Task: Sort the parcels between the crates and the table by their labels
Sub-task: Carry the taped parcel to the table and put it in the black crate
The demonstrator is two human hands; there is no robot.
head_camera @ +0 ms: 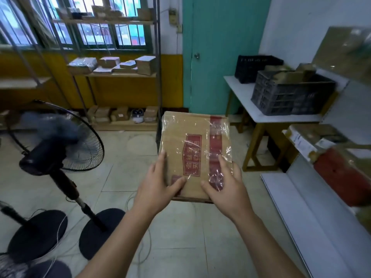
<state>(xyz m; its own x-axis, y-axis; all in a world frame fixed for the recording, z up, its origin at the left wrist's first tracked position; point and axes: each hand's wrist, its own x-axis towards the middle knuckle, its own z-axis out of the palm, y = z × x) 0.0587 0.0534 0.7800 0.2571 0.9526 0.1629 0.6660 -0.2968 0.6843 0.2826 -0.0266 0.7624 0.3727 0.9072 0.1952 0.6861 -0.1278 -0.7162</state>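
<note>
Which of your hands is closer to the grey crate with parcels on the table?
Right. The right hand holds the box's right side, the side toward the grey crate on the white table. The left hand holds the box's left side, farther from it.

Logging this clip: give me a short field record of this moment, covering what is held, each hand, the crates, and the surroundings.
held item: cardboard parcel with red print, wrapped in clear film, held up in front of the person
left hand: grips the parcel's near left corner, thumb on top
right hand: grips the near right corner, thumb on top
crates: grey crate holding parcels and black crate behind it, both on the white table
surroundings: standing fan on the left, shelves with more parcels, teal door
</note>
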